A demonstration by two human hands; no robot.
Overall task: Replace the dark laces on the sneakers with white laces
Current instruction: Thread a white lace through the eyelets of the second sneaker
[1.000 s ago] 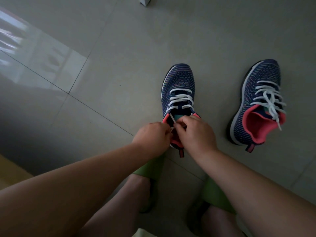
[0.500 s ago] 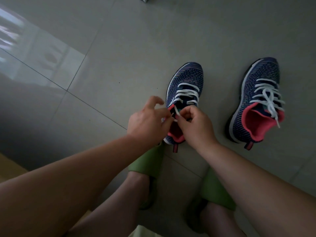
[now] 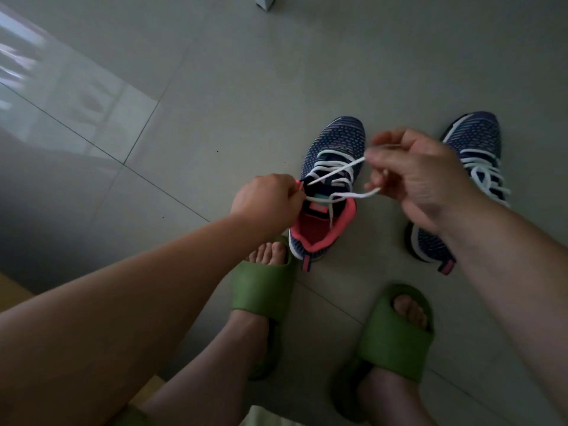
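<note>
Left hand (image 3: 266,204) pinching white lace (image 3: 336,172) at near sneaker (image 3: 330,192); right hand (image 3: 412,176), at 3 o'clock, pinching its other end taut.

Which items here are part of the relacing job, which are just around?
Job:
- near sneaker, white lace pulled across it
- far sneaker, already white-laced
- left hand and right hand, each gripping the lace

Around:
- green slippers
- white object at top edge

Left hand (image 3: 266,202), right hand (image 3: 413,175) apparently pinching.
</note>
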